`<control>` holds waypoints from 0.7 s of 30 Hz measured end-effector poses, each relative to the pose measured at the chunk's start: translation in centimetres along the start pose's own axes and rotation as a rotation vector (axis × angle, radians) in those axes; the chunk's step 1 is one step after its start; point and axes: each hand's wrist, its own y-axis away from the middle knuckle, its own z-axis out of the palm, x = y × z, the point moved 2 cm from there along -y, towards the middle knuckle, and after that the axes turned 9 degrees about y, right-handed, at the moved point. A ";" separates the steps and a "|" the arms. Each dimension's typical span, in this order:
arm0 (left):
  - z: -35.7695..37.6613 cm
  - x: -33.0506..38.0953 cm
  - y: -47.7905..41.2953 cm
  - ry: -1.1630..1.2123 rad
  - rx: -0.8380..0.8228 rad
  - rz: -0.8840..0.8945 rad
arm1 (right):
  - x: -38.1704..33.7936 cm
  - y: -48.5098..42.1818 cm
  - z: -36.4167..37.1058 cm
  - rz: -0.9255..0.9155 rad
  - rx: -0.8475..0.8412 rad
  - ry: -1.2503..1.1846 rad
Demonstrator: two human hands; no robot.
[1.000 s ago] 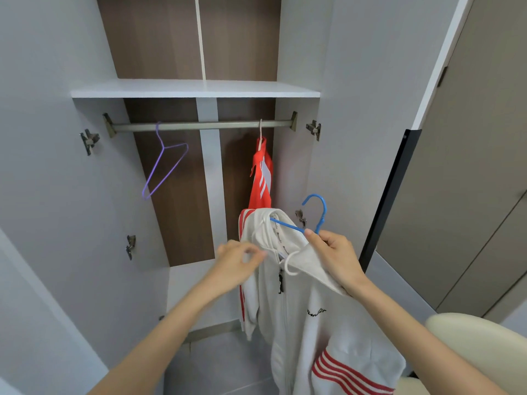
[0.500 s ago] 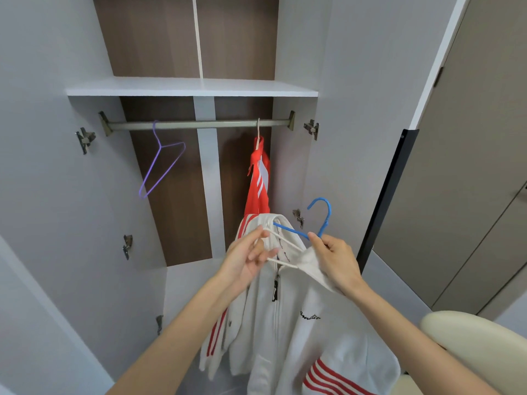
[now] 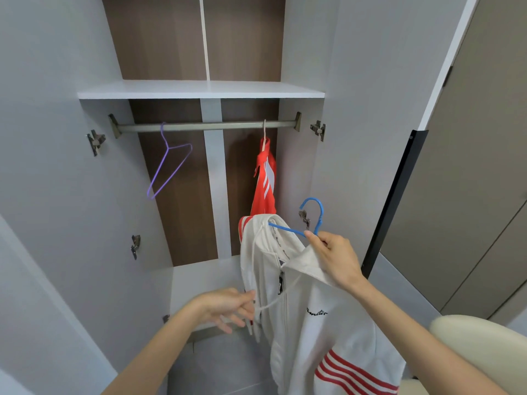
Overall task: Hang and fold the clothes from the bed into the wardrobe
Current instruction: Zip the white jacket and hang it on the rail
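Right hand (image 3: pixel 336 258) grip is pinched on the blue hanger (image 3: pixel 317 213) neck plus the white jacket (image 3: pixel 308 323) collar. The jacket hangs below that grip, and only the far shoulder looks seated. Left hand (image 3: pixel 225 307) grip is wide, fingers loose at the drawstring (image 3: pixel 273 302) down-left of it. Risk: when we lift to the rail (image 3: pixel 205 126) above, the near shoulder slips off or the cord snags.

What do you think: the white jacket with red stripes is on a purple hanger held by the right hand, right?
No: the head view shows the white jacket with red stripes on a blue plastic hanger held by the right hand. The purple wire hanger hangs bare on the rail.
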 end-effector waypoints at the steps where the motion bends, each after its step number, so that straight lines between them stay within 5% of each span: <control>1: 0.0 0.3 -0.1 -0.047 0.075 0.044 | -0.2 0.0 -0.1 -0.008 0.008 0.019; 4: 0.1 2.6 -0.3 0.005 0.309 0.257 | -0.9 0.2 -0.2 -0.012 0.029 0.032; 6: 0.8 4.3 -0.6 0.061 0.314 0.312 | -1.5 0.5 0.0 -0.009 0.030 0.004; 10: 3.2 5.6 -2.1 0.085 0.186 0.147 | -2.1 1.3 0.3 -0.023 0.028 -0.092; 13: 5.0 5.9 -3.0 0.414 -0.063 0.050 | -2.4 1.6 0.1 -0.007 0.030 -0.250; 15: 5.6 6.3 -3.5 0.641 -0.088 0.090 | -2.5 1.6 0.0 0.016 0.011 -0.300; 21: 7.1 4.2 -4.8 0.252 0.138 0.310 | -1.6 -0.1 -0.3 0.097 -0.161 -0.331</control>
